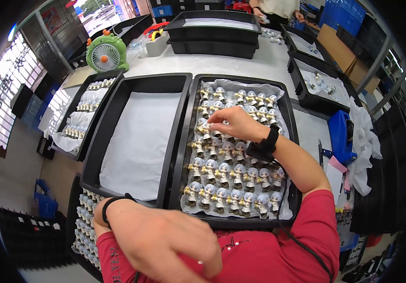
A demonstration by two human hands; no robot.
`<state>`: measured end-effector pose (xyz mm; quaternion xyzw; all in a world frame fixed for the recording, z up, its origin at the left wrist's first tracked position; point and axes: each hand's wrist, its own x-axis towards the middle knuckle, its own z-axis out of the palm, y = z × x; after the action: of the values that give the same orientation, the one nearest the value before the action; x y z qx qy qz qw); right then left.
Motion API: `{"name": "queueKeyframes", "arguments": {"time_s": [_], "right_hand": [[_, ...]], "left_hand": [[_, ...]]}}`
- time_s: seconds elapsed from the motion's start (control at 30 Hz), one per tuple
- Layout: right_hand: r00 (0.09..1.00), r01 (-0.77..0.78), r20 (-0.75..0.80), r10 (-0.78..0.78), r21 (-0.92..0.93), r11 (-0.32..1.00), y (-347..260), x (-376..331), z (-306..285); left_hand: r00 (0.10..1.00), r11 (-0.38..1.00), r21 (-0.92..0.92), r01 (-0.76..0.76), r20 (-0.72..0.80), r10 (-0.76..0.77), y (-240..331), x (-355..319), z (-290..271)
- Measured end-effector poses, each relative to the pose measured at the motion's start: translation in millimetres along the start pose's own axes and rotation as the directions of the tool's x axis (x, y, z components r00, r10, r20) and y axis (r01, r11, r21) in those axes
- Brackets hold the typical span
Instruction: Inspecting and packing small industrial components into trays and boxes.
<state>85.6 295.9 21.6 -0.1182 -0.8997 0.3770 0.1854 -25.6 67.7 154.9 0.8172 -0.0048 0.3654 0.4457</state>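
Observation:
A black tray [291, 126] lined with white paper holds rows of several small figurines [222, 174] with pale blue hair. My right hand [238, 123] reaches over its middle, fingertips pinched on one figurine [204, 128] at the tray's left side. My left hand [165, 240] hovers close to the camera at the lower edge, fingers loosely curled, holding nothing visible; a black band circles its wrist. To the left sits a second black tray [103, 141] lined with bare white paper [141, 137].
More black trays with figurines stand at the far left [87, 101] and lower left [82, 231]. A green fan [106, 54] and stacked black trays [215, 35] stand at the back. Another person [278, 8] works at the far end. A blue tool [341, 134] lies right.

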Motion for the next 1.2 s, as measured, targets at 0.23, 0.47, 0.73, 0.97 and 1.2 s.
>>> {"name": "queueKeyframes", "arguments": {"time_s": [0.23, 0.47, 0.73, 0.97, 1.2], "right_hand": [[0.989, -0.118, -0.089, 0.119, 0.009, 0.993, 21.0, 8.4, -2.0], [0.954, -0.249, -0.263, 0.143, -0.431, 0.867, 65.0, 46.8, -24.0], [0.926, -0.375, -0.161, 0.341, -0.482, 0.791, 75.0, 79.8, -32.3], [0.898, -0.435, -0.236, 0.371, -0.600, 0.672, 72.4, 93.6, -17.4], [0.896, -0.434, -0.321, 0.307, -0.488, 0.758, 65.3, 76.5, -38.0]], "left_hand": [[0.738, 0.775, 0.096, 0.624, -0.400, -0.544, -52.1, -30.4, -16.1], [0.467, 0.654, -0.574, 0.492, -0.460, -0.755, -99.5, -53.9, -25.3], [0.362, 0.693, -0.531, 0.487, -0.600, -0.714, -107.4, -69.4, -32.5], [0.324, 0.709, -0.566, 0.421, -0.637, -0.700, -123.1, -87.0, -28.9], [0.360, 0.745, -0.436, 0.505, -0.678, -0.641, -121.6, -75.8, -42.9]]}}
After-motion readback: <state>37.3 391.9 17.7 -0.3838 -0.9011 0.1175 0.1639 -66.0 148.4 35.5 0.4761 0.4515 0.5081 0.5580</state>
